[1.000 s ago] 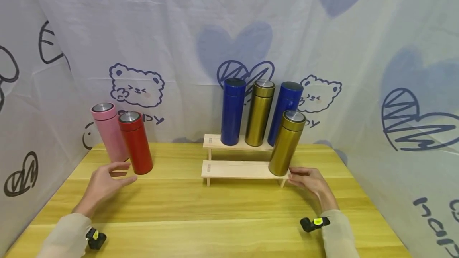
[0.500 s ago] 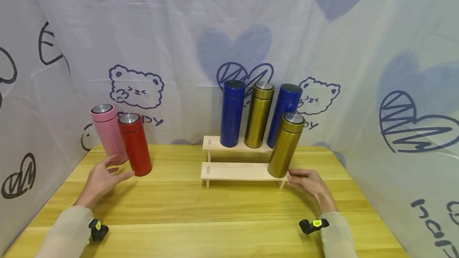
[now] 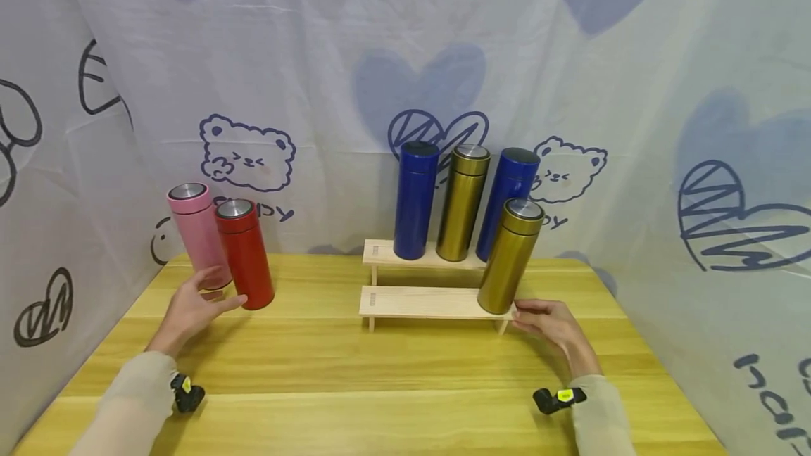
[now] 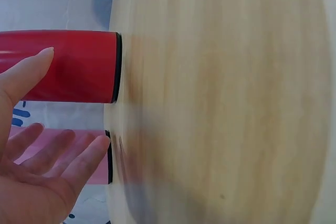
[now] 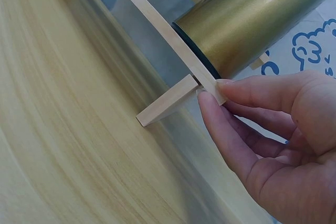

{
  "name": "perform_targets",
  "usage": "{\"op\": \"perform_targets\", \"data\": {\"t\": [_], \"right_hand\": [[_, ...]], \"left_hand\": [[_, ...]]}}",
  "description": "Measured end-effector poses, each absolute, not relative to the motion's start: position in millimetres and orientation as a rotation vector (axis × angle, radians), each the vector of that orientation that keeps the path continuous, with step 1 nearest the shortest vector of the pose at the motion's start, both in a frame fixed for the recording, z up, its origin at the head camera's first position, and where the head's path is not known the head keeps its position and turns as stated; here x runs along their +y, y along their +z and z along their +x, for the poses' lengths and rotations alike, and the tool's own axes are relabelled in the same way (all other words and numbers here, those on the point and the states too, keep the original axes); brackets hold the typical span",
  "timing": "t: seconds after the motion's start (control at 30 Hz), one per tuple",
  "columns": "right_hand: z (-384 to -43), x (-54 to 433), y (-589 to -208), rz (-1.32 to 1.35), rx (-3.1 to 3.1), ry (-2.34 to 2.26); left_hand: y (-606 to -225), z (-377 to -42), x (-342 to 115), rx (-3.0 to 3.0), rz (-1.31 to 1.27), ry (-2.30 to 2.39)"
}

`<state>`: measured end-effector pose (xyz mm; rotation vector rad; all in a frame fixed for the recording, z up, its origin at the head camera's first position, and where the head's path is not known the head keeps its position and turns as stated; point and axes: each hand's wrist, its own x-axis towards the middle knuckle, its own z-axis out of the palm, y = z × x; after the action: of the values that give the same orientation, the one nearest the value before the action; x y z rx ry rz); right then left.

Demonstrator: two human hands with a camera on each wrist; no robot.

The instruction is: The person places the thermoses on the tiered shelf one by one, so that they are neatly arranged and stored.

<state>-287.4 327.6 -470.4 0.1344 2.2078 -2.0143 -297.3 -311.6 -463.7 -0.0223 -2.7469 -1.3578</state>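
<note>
My left hand is beside an upright red thermos bottle, its thumb near the bottle's lower side and its fingers spread. In the left wrist view the thumb overlaps the red bottle; whether it touches is hard to tell. A pink thermos bottle stands just behind, partly hidden by the red one. With thumb and fingertips, my right hand pinches the right end of the lower tier of a wooden step shelf. On that end stands a gold thermos bottle.
The upper tier carries a blue thermos bottle, a second gold one and another blue one, partly hidden by the front gold bottle. A patterned curtain hangs behind the wooden table.
My left hand has moved slightly forward and right, closer to the red thermos bottle. My right hand keeps its pinch on the shelf end, and the bottles stand as before.
</note>
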Motion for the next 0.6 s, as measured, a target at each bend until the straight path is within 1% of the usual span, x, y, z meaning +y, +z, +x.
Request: {"op": "perform_targets", "data": {"t": [0.6], "right_hand": [[-288, 329, -472, 0.149, 2.232, -1.991]], "left_hand": [[-464, -313, -295, -2.712, -0.041, -1.456]]}}
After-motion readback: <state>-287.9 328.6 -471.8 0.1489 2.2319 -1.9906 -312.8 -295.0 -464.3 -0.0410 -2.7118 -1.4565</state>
